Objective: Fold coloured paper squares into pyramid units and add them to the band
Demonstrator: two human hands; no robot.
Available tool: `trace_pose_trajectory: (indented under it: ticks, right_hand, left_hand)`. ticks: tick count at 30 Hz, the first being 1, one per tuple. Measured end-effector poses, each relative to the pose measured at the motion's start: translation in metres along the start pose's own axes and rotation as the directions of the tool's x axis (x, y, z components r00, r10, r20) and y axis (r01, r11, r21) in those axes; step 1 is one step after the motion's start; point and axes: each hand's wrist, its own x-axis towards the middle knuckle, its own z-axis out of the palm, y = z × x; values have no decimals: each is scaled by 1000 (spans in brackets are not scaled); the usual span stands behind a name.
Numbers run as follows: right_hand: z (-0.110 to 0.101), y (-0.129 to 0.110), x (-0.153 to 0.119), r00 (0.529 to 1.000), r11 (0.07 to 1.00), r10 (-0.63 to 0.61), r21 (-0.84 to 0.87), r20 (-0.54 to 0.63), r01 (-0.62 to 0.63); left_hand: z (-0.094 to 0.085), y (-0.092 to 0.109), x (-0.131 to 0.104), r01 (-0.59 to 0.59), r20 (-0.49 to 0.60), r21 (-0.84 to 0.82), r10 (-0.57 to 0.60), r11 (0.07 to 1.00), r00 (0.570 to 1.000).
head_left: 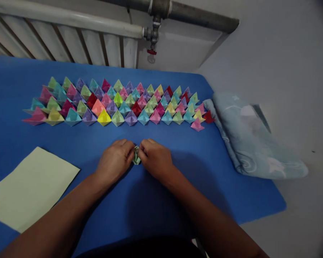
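Observation:
A small piece of folded green paper (136, 156) is held low over the blue surface, between my two hands. My left hand (116, 156) pinches its left side with thumb and fingers. On the other side my right hand (156, 156) grips it the same way, knuckles up. Parts of the paper are hidden under the fingertips. Beyond the hands stand folded paper boats (131, 117) in several close rows, in pink, green, blue, purple, yellow and red. One pink paper boat (197, 124) sits a little in front of the right end.
Pale green paper sheets (33, 190) lie flat at the left. A folded light-blue blanket (254, 143) rests at the right against the wall. Behind the blue surface (97, 211) are a white radiator (67, 21) and a pipe with a red-handled valve (151, 52).

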Motion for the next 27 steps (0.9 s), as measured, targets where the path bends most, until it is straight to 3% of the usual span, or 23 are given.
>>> trace_pose_trajectory:
  ticks: [6,13,18,27]
  right_hand:
    - [1,1,0,1000,999,8,32,-22,-7]
    - [-2,9,-2,1000,972,-2,235,-9,4]
    - [-1,11,-2,1000,955,7,296,5,-9]
    - [-7,6,2,998,966,33,256,49,-45]
  left_hand:
    - [-1,-3,-3,37,3,-43,-37,998,999]
    - [-2,-8,-4,13,2,-115,-13,993,1000]
    - [-8,-6,-3,119,86,-225,-101,967,991]
    - [-14,2,9,240,189,-154,-210,958,959]
